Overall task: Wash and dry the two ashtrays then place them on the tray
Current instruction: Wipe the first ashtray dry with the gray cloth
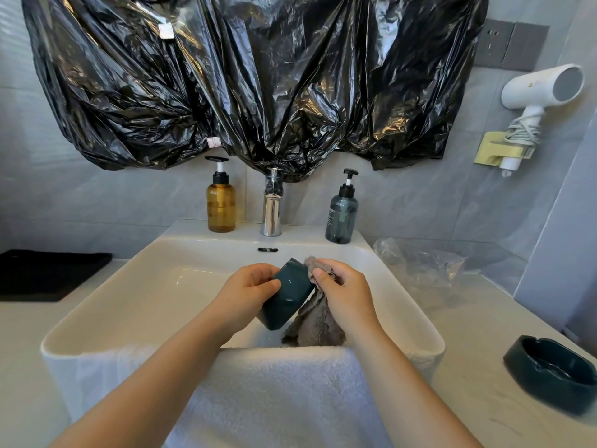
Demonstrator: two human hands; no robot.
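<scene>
Over the white sink (135, 286), my left hand (245, 292) grips a dark teal ashtray (287, 299), tilted on its side with its underside towards me. My right hand (342, 289) pinches a grey cloth (318, 321) against the ashtray's right edge; the cloth hangs down into the basin. A second dark teal ashtray (552, 373) sits upright on the counter at the far right. A black tray (48, 273) lies on the counter at the left.
A white towel (277, 392) drapes over the sink's front rim. Behind the basin stand a chrome tap (271, 211), an amber pump bottle (221, 202) and a blue-grey pump bottle (341, 215). Crumpled clear plastic (420, 263) lies right of the sink. A hairdryer (539, 92) hangs on the wall.
</scene>
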